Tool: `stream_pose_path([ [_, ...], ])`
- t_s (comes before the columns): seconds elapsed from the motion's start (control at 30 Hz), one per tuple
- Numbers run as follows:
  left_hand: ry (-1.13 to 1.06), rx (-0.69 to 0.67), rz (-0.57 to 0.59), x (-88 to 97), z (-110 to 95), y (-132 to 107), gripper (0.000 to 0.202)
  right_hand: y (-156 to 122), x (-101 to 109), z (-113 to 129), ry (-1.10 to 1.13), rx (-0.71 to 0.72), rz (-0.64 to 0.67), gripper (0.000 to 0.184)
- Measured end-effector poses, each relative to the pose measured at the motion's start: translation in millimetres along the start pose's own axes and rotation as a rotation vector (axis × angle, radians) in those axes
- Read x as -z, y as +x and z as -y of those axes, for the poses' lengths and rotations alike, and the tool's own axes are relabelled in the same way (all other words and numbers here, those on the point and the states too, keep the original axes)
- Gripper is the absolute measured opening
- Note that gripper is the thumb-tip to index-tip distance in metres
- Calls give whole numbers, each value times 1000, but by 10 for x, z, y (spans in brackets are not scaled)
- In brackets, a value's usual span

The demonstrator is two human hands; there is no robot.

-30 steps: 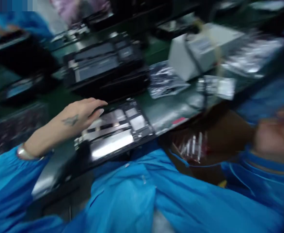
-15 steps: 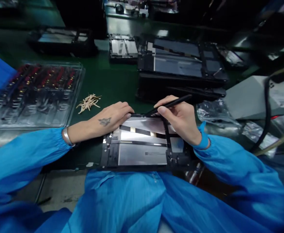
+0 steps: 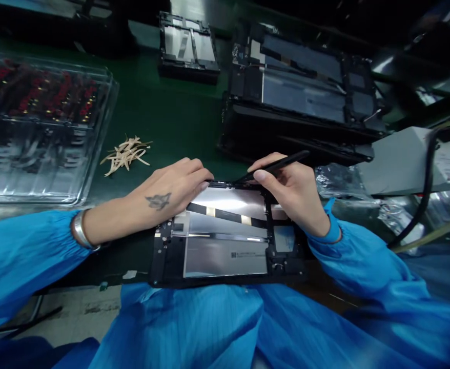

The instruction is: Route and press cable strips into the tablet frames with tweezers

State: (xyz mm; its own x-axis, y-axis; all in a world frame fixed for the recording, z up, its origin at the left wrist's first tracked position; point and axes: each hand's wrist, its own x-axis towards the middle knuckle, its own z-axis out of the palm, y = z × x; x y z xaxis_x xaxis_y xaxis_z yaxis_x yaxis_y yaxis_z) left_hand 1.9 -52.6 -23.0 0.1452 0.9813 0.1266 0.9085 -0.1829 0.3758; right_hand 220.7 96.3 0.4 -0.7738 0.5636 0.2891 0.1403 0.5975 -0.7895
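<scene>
An opened tablet [image 3: 225, 261], its silvery inner plate and black frame facing up, lies in front of me at the table's near edge. My left hand [image 3: 179, 189] lies over its far left corner, with fingers curled onto the far edge and the thumb tucked close, gripping it. In my right hand [image 3: 292, 189] a slim black pen-shaped tool [image 3: 282, 162] is pinched. The tool's tapered tip meets the tablet's far edge, right of my left fingertips. Whatever small part lies under the tip is too small to make out.
Pale strips [image 3: 127, 155] lie heaped left of my hand, beside a clear plastic tray [image 3: 94, 171] of small parts. Beyond are stacked tablets [image 3: 302, 92] and a smaller stack of devices [image 3: 188, 48]. A white box [image 3: 394, 161], plastic bags [image 3: 340, 182] and a cable [image 3: 427, 179] are at right.
The view has tipped down and come closer, so the background sits higher. Both hands keep their places on the tablet, and the tool tip stays at its far edge.
</scene>
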Motion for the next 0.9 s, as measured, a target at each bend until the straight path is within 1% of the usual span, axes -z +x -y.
stream_pose_path([
  [0.13, 2, 6, 8, 8, -5, 1, 40, 1, -1, 10, -9, -4, 12, 23],
  [0.3, 4, -8, 2, 3, -5, -4, 40, -2, 2, -19, 19, -19, 23, 22],
  [0.57, -7, -7, 3, -9, 20, -2, 40, 4, 12, -2, 38, -26, -2, 25],
  [0.73, -3, -6, 6, -3, 15, 1, 40, 6, 12, -12, 60, -25, -4, 24],
  [0.9, 3, -17, 0, -9, 12, 2, 40, -6, 15, -21, 1, 9, 14, 19],
])
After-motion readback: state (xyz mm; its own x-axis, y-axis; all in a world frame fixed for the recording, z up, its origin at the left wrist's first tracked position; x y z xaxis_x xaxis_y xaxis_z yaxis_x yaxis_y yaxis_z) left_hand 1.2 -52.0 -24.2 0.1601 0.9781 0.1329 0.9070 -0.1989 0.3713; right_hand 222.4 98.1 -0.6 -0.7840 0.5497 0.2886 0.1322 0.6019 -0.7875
